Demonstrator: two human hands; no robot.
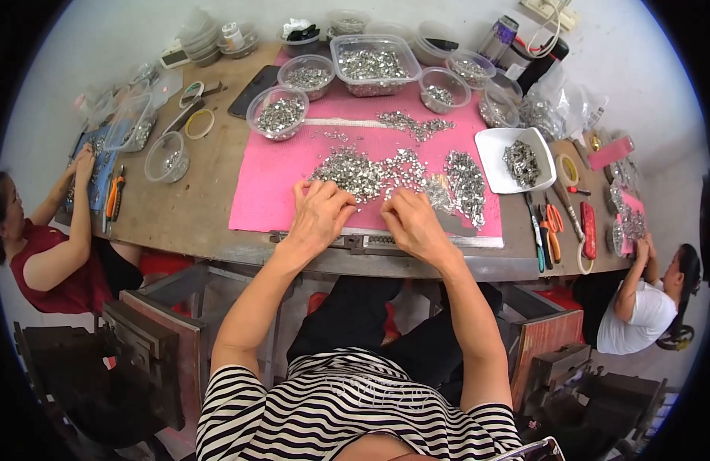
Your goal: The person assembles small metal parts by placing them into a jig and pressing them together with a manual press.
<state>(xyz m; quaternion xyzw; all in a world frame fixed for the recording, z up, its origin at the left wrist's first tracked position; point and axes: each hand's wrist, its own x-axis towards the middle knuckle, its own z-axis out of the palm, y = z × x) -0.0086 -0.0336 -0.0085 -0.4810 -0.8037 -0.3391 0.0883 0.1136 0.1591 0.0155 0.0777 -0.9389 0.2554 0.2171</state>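
The 2 hands, left hand and right hand, lie palm down, fingers curled together on the small silver pieces

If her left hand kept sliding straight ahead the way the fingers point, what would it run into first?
The left hand points up and slightly right across the pink mat. It would probably meet the pile of small metal pieces just beyond its fingertips first; the clear bowls lie much farther back.
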